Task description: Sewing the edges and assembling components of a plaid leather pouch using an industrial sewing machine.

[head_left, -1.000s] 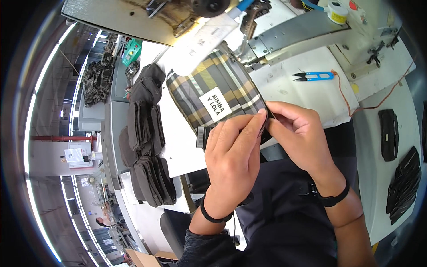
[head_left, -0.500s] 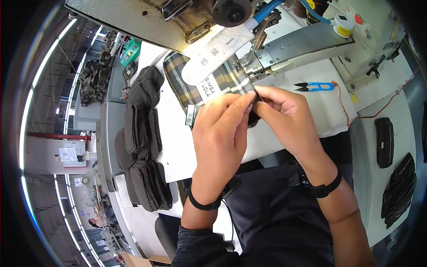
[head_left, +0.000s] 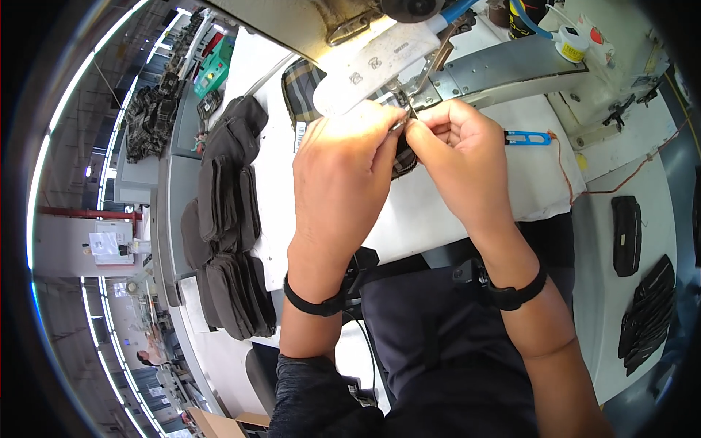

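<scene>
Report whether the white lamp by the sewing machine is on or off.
On: bright light glows around the white lamp and strongly lights the left hand.

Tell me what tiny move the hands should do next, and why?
Perhaps guide the plaid fabric gently forward into the sewing machine, with its edge pinched. The left hand and right hand have their fingertips close together at that edge, right near the machine's metal parts, so a small, careful push seems enough.
</scene>
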{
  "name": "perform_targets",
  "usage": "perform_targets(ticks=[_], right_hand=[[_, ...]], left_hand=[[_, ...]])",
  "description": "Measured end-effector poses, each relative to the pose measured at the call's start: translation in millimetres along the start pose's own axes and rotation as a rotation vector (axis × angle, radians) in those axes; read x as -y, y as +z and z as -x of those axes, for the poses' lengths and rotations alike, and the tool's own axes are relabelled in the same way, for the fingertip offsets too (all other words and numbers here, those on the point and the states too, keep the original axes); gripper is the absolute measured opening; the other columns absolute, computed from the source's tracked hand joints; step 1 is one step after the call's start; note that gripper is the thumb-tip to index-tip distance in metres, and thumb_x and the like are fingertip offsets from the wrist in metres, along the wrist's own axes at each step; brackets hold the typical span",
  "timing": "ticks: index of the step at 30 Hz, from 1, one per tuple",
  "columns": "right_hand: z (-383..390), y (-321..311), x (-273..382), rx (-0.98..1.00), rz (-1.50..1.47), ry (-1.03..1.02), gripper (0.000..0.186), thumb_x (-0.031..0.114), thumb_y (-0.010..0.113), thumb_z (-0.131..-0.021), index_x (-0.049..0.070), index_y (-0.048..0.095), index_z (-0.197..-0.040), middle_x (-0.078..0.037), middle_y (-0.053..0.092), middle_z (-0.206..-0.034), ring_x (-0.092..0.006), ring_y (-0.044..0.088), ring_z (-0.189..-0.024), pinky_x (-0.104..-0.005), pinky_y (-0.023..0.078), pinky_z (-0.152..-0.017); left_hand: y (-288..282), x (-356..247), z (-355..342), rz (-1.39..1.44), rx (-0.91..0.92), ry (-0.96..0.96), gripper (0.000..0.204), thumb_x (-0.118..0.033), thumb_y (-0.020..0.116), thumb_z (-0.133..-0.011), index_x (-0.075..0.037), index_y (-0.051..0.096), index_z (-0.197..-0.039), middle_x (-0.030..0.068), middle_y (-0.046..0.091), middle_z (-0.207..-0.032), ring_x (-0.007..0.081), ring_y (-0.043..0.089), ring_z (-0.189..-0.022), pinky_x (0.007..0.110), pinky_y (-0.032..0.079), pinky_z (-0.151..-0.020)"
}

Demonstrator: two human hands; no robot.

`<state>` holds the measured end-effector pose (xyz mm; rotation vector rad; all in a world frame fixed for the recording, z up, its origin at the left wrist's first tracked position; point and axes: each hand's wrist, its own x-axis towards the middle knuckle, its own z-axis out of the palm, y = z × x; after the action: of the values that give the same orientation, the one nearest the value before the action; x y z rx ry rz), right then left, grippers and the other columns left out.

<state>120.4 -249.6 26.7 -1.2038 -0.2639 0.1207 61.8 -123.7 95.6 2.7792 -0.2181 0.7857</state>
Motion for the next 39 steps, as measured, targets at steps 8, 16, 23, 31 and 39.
perform_targets(ticks=[8,16,23,31,39], right_hand=[[2.0,6.6,4.6,-0.071,0.309,-0.066,0.027,0.023,0.075,-0.088,0.002,0.062,-0.076,-0.01,0.067,-0.067,-0.0256,0.066,-0.062,-0.0367,0.052,-0.062],[44.0,20.6,-12.4,-0.117,0.253,-0.073,0.039,0.014,0.072,-0.085,-0.002,0.057,-0.117,-0.024,0.065,-0.109,-0.0389,0.07,-0.092,-0.0486,0.058,-0.08],[35.4,-9.0,4.7,0.119,0.138,0.1,0.025,0.0,0.063,-0.092,-0.005,0.073,-0.114,0.0,0.07,-0.083,-0.0026,0.058,-0.079,-0.0223,0.048,-0.073],[38.1,-13.7,2.3,0.127,-0.023,0.118,0.032,-0.001,0.063,-0.096,-0.003,0.072,-0.126,0.0,0.073,-0.096,-0.0033,0.06,-0.085,-0.0222,0.05,-0.076],[40.1,-14.3,-1.8,0.01,0.019,-0.042,0.033,-0.002,0.071,-0.095,-0.004,0.072,-0.128,-0.001,0.072,-0.1,-0.0034,0.062,-0.088,-0.0203,0.051,-0.08]], left_hand=[[-12.3,-13.9,18.8,-0.257,0.025,-0.101,0.036,-0.004,0.08,-0.084,-0.004,0.062,-0.116,0.0138,0.065,-0.104,0.0349,0.065,-0.096,0.043,0.053,-0.087],[-21.7,12.6,-7.0,-0.38,0.031,0.46,0.033,0.001,0.069,-0.086,-0.009,0.07,-0.118,0.0069,0.07,-0.108,0.0273,0.069,-0.093,0.039,0.058,-0.081],[-28.3,19.7,-19.9,-0.376,0.178,0.636,0.034,-0.002,0.07,-0.085,-0.007,0.074,-0.119,0.0043,0.07,-0.109,0.0262,0.069,-0.096,0.039,0.055,-0.083],[-25.0,4.3,-9.5,-0.475,0.179,0.61,0.031,-0.012,0.081,-0.083,-0.013,0.08,-0.114,-0.0044,0.071,-0.097,0.0155,0.069,-0.093,0.031,0.047,-0.078],[-19.1,21.6,-12.9,-0.22,0.105,0.586,0.034,0.0,0.078,-0.078,-0.008,0.081,-0.111,0.004,0.075,-0.098,0.0206,0.07,-0.079,0.031,0.052,-0.066]])
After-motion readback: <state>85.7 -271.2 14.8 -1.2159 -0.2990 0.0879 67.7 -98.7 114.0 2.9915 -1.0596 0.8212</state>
